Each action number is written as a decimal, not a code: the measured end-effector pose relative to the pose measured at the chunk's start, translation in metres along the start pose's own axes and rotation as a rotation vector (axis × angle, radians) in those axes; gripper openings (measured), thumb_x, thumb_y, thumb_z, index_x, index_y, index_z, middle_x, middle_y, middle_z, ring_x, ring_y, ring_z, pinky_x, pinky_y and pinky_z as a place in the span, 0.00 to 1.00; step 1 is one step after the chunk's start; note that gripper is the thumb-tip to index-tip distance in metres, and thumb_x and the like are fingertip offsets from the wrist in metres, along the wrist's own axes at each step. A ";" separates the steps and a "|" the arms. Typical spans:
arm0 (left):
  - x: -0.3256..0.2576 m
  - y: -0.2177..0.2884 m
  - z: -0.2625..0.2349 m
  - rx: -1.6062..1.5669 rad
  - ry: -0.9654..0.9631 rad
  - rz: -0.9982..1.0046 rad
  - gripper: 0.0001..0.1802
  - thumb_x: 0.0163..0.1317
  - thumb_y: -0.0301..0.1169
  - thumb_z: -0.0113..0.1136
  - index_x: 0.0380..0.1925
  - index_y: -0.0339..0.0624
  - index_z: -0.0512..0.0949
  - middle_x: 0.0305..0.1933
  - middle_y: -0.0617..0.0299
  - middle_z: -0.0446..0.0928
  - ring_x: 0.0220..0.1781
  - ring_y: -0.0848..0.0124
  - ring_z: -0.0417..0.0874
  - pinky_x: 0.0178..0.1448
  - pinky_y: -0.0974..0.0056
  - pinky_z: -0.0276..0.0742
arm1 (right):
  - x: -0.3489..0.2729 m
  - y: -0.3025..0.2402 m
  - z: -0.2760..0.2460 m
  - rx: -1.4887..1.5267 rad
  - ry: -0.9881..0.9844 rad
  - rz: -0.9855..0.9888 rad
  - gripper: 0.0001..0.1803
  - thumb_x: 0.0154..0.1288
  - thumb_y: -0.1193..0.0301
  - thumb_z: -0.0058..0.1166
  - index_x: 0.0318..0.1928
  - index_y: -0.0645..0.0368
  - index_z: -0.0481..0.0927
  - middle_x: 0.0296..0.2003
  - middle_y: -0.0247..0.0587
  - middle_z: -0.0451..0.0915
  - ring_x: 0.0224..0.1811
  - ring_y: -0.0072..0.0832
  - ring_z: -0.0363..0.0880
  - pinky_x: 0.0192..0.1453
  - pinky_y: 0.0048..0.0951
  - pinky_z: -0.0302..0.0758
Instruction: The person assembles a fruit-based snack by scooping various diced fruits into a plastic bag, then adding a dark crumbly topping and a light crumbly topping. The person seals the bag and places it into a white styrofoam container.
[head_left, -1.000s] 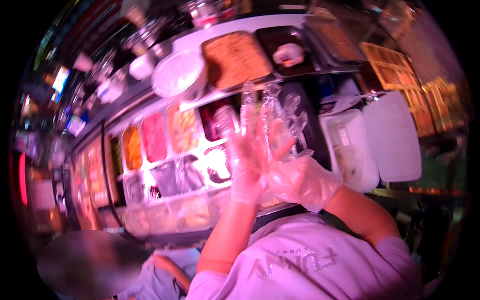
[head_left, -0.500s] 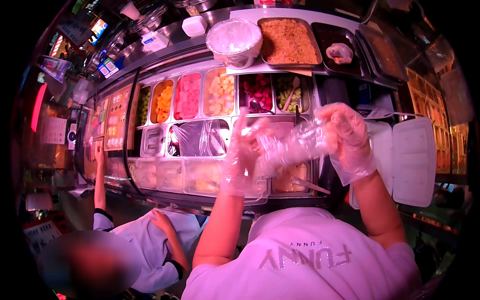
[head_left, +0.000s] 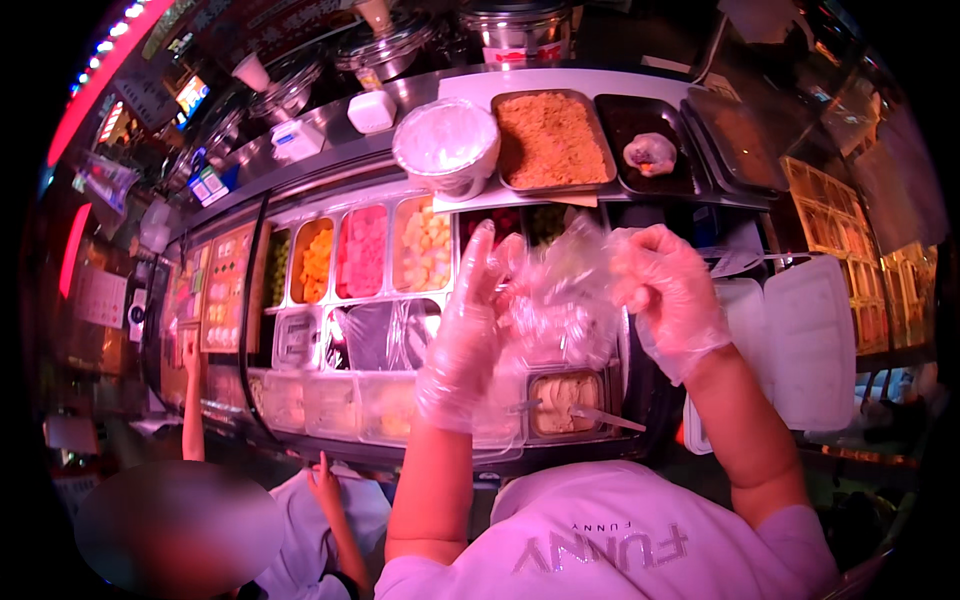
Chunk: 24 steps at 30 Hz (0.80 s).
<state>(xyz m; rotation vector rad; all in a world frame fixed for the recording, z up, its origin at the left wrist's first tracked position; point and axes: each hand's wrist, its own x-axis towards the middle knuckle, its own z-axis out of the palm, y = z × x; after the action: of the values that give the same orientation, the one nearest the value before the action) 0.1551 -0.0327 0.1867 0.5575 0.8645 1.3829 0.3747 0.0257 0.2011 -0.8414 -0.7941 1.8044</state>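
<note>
Both my hands wear thin clear plastic gloves and are raised over the food counter. Between them hangs a crumpled clear plastic bag [head_left: 575, 305], see-through and shiny. My right hand [head_left: 665, 285] has its fingers closed on the bag's right side. On the other side, my left hand [head_left: 468, 335] points its fingers upward, and the bag's left edge seems caught at its thumb and fingertips; the exact grip is partly hidden by the film. Beneath the bag are metal pans, and a pan of pale paste [head_left: 565, 402] with a spatula lies just nearer to me.
Fruit pans [head_left: 365, 252] line the counter's middle. Behind them stand a film-covered tub [head_left: 445, 148], a tray of orange crumbs [head_left: 552, 140] and a dark tray [head_left: 650, 155]. A white foam box [head_left: 812, 345] lies open at right. A co-worker's arm [head_left: 192, 405] reaches in at left.
The bag was pulled out long and slanted between my hands; now it is bunched and wider, with its top higher. The whole view has shifted, showing more of the far counter.
</note>
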 end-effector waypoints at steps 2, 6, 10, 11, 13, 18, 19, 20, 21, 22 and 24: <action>-0.001 -0.011 0.001 0.180 -0.175 0.168 0.46 0.55 0.21 0.70 0.75 0.39 0.60 0.72 0.52 0.68 0.55 0.70 0.78 0.53 0.64 0.80 | -0.003 -0.005 0.003 -0.088 0.023 -0.010 0.03 0.73 0.76 0.56 0.40 0.62 0.76 0.32 0.39 0.80 0.22 0.21 0.73 0.32 0.26 0.77; 0.028 -0.009 -0.007 0.189 -0.034 0.186 0.26 0.58 0.20 0.68 0.59 0.33 0.76 0.51 0.54 0.83 0.47 0.70 0.83 0.53 0.66 0.79 | 0.007 -0.017 -0.003 -0.229 -0.022 -0.146 0.04 0.73 0.76 0.56 0.39 0.61 0.76 0.31 0.38 0.80 0.24 0.21 0.75 0.32 0.24 0.74; 0.042 -0.006 -0.005 0.131 -0.018 0.290 0.21 0.62 0.18 0.66 0.55 0.31 0.78 0.52 0.53 0.83 0.50 0.70 0.84 0.57 0.65 0.81 | 0.020 -0.019 -0.009 -0.318 0.115 -0.341 0.06 0.74 0.73 0.56 0.43 0.64 0.76 0.29 0.38 0.79 0.26 0.22 0.78 0.33 0.23 0.74; 0.043 -0.010 0.000 0.223 0.087 0.384 0.19 0.61 0.15 0.64 0.53 0.31 0.79 0.51 0.53 0.83 0.49 0.67 0.84 0.57 0.63 0.81 | 0.023 -0.018 -0.006 -0.376 0.201 -0.411 0.09 0.74 0.70 0.57 0.44 0.64 0.76 0.29 0.39 0.79 0.26 0.23 0.78 0.33 0.23 0.75; 0.048 -0.016 -0.011 0.541 0.021 0.856 0.19 0.62 0.22 0.66 0.53 0.31 0.78 0.50 0.51 0.82 0.50 0.65 0.84 0.58 0.63 0.80 | 0.018 -0.022 0.008 -0.393 0.314 -0.377 0.19 0.74 0.59 0.58 0.49 0.64 0.76 0.32 0.41 0.80 0.25 0.26 0.80 0.33 0.23 0.76; 0.045 -0.037 -0.012 0.766 -0.057 1.271 0.15 0.59 0.20 0.66 0.47 0.34 0.81 0.46 0.52 0.83 0.47 0.58 0.85 0.51 0.55 0.82 | 0.022 -0.018 0.011 0.014 0.012 0.176 0.18 0.73 0.60 0.59 0.51 0.63 0.78 0.33 0.39 0.79 0.22 0.22 0.76 0.26 0.25 0.76; 0.049 -0.036 -0.009 0.930 -0.052 1.439 0.17 0.56 0.17 0.67 0.47 0.36 0.81 0.43 0.53 0.84 0.45 0.56 0.86 0.48 0.54 0.83 | 0.026 -0.013 0.006 0.055 0.001 0.207 0.16 0.73 0.62 0.59 0.50 0.62 0.78 0.32 0.38 0.79 0.21 0.21 0.75 0.25 0.24 0.75; 0.045 -0.034 -0.006 1.018 -0.107 1.407 0.18 0.54 0.16 0.68 0.47 0.36 0.81 0.41 0.54 0.83 0.44 0.56 0.86 0.47 0.54 0.83 | 0.030 -0.007 -0.001 0.095 -0.010 0.236 0.14 0.73 0.65 0.60 0.49 0.62 0.78 0.31 0.37 0.79 0.21 0.20 0.74 0.24 0.22 0.74; 0.042 -0.032 -0.005 1.107 -0.163 1.372 0.19 0.52 0.16 0.68 0.46 0.37 0.81 0.38 0.54 0.83 0.43 0.55 0.86 0.47 0.54 0.83 | 0.035 -0.003 -0.009 0.206 -0.035 0.260 0.08 0.70 0.73 0.61 0.46 0.60 0.79 0.31 0.35 0.79 0.20 0.16 0.71 0.22 0.16 0.70; 0.040 -0.031 -0.006 1.193 -0.221 1.334 0.21 0.50 0.15 0.69 0.46 0.38 0.82 0.36 0.54 0.83 0.42 0.55 0.86 0.47 0.54 0.83 | 0.034 0.000 -0.015 0.161 -0.014 0.204 0.06 0.69 0.74 0.62 0.44 0.60 0.79 0.30 0.34 0.79 0.21 0.15 0.71 0.22 0.15 0.69; 0.048 -0.025 -0.002 1.319 -0.172 1.223 0.31 0.47 0.18 0.71 0.56 0.36 0.76 0.47 0.47 0.81 0.51 0.50 0.84 0.55 0.51 0.80 | 0.030 -0.002 -0.017 0.067 0.020 0.093 0.05 0.68 0.76 0.63 0.40 0.58 0.79 0.29 0.33 0.79 0.21 0.12 0.70 0.21 0.13 0.66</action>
<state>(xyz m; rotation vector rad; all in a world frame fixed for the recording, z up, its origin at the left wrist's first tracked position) 0.1674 0.0108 0.1564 2.4810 1.3022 1.5611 0.3804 0.0567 0.1877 -0.8637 -0.6884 1.8913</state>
